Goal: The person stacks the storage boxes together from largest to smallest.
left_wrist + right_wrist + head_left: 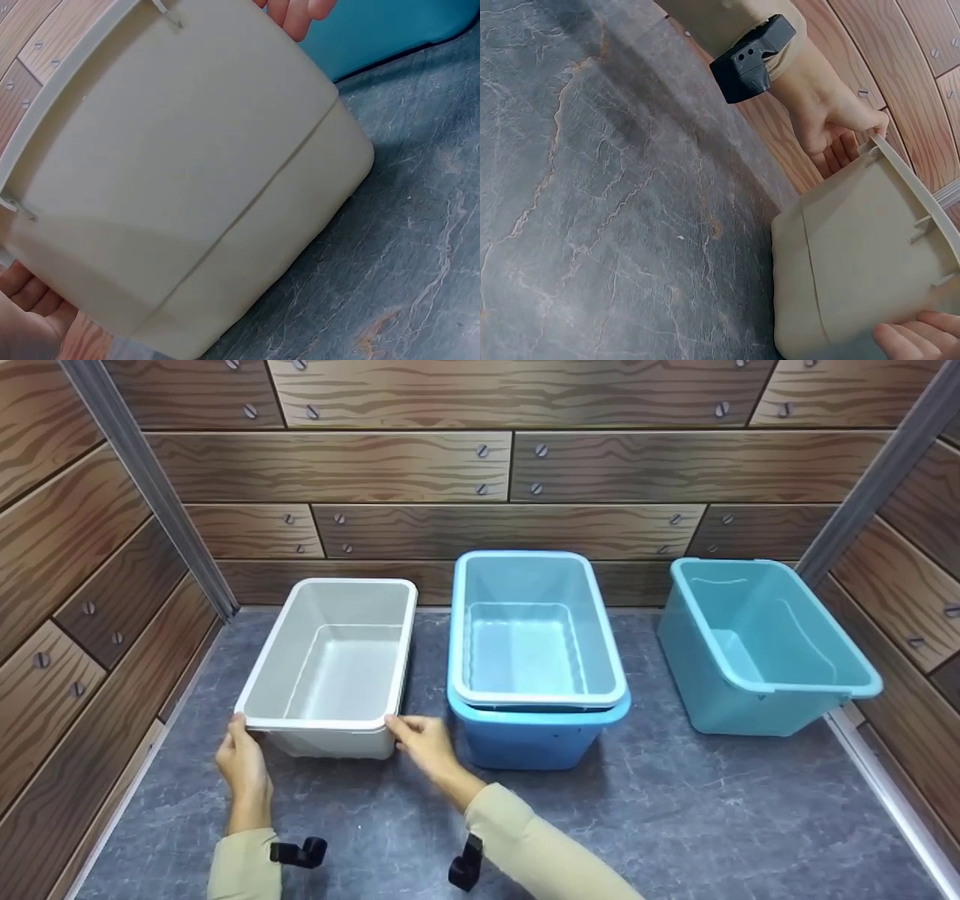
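A greyish-white plastic bin (341,682) stands on the floor at the left, its open top facing up. My left hand (241,757) grips the rim at its near left corner, thumb on top and fingers below. At the near right corner, my right hand (424,744) pinches the same rim. From the left wrist, the bin's smooth front wall (187,165) fills the view, with the left hand (34,319) at one side. In the right wrist view the right fingers (919,337) lie against the bin's wall, while the left hand (829,120) holds the far corner.
Beside the bin, a pale blue bin (517,660) sits nested inside a darker blue bin (529,742). A teal bin (750,701) stands farther right by the side wall. Wood-patterned panels (420,469) enclose the dark marbled floor (675,817) at the back and sides.
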Motion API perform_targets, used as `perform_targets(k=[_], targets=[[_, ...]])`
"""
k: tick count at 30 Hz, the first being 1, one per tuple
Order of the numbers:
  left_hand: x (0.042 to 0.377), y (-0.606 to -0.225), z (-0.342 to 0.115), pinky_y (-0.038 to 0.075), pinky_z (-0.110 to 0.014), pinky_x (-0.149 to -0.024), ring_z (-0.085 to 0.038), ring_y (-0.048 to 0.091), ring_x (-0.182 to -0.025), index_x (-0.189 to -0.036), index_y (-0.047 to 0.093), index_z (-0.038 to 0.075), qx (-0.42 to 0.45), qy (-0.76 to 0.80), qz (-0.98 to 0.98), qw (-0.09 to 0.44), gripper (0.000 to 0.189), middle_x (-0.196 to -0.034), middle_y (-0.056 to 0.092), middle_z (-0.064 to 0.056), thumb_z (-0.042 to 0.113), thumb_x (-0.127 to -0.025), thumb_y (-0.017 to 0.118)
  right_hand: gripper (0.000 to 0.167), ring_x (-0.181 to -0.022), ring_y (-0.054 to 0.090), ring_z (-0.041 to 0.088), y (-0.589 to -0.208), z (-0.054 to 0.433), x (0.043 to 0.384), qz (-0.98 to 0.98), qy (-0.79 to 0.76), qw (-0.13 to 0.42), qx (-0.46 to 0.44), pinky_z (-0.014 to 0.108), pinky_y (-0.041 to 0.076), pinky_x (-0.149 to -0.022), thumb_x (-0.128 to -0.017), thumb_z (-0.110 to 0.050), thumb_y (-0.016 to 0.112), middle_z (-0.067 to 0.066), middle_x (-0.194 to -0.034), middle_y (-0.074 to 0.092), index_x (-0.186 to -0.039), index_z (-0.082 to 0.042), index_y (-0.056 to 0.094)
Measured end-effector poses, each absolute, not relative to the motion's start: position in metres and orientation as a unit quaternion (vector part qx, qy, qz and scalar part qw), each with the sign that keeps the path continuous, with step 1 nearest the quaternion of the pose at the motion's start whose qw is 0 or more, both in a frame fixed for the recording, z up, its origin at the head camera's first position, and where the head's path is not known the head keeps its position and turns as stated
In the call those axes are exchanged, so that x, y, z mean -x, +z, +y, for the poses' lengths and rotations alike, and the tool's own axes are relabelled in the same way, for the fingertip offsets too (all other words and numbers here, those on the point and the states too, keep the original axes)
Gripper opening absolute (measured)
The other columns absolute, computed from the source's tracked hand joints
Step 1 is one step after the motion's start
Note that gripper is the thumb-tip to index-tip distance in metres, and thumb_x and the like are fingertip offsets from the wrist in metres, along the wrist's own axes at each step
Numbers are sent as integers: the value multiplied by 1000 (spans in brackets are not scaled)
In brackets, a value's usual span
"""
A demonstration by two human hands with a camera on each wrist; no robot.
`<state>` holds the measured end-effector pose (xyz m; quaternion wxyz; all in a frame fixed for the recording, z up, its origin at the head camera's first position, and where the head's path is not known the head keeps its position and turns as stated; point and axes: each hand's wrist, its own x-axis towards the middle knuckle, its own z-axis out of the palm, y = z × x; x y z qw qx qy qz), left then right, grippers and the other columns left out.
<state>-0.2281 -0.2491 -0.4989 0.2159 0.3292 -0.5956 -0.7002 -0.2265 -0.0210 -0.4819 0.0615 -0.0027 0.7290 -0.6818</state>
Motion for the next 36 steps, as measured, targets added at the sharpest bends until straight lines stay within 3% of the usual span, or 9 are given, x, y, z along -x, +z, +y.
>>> perform_targets(k=[6, 19, 23, 25, 30, 36], targets=[[228, -500, -246, 37, -27, -116, -16, 48, -128, -122, 63, 1, -329, -695, -602, 213, 50, -116, 64, 5, 39, -99, 40, 36, -107, 68, 36, -482, -16, 225, 723, -688, 66, 3, 41, 58, -91, -95, -18, 60, 29, -115, 67, -113, 13, 64], [224, -498, -239, 34, -30, -118, -19, 46, -131, -132, 54, -7, -319, -694, -615, 198, 56, -137, 56, -12, 37, -98, 39, 40, -112, 66, 35, -481, -5, 217, 722, -688, 73, 0, 41, 56, -95, -96, -21, 58, 28, -118, 66, -116, 14, 62], [221, -498, -239, 37, -31, -115, -12, 51, -118, -127, 58, -6, -325, -686, -623, 190, 56, -119, 65, -3, 38, -97, 41, 39, -111, 66, 36, -481, -2, 215, 722, -688, 71, -2, 41, 56, -95, -96, -21, 58, 28, -117, 67, -115, 14, 63], [220, -498, -239, 39, -28, -110, -6, 52, -108, -121, 63, -2, -324, -688, -622, 187, 52, -101, 67, 8, 38, -96, 43, 39, -111, 66, 36, -482, -1, 214, 723, -687, 69, -4, 41, 56, -95, -96, -21, 58, 28, -116, 67, -115, 13, 63], [217, -497, -237, 42, -20, -92, 3, 52, -86, -97, 71, 6, -311, -701, -612, 191, 37, -70, 58, 28, 34, -94, 47, 38, -109, 67, 35, -480, 2, 209, 724, -686, 63, -12, 40, 57, -94, -95, -21, 59, 27, -115, 68, -113, 12, 65], [215, -495, -236, 44, -18, -89, 8, 55, -80, -100, 71, 6, -304, -701, -618, 187, 37, -69, 60, 28, 33, -93, 47, 37, -104, 69, 33, -478, 4, 206, 738, -673, 49, -20, 37, 59, -90, -94, -21, 59, 26, -111, 70, -112, 12, 65]])
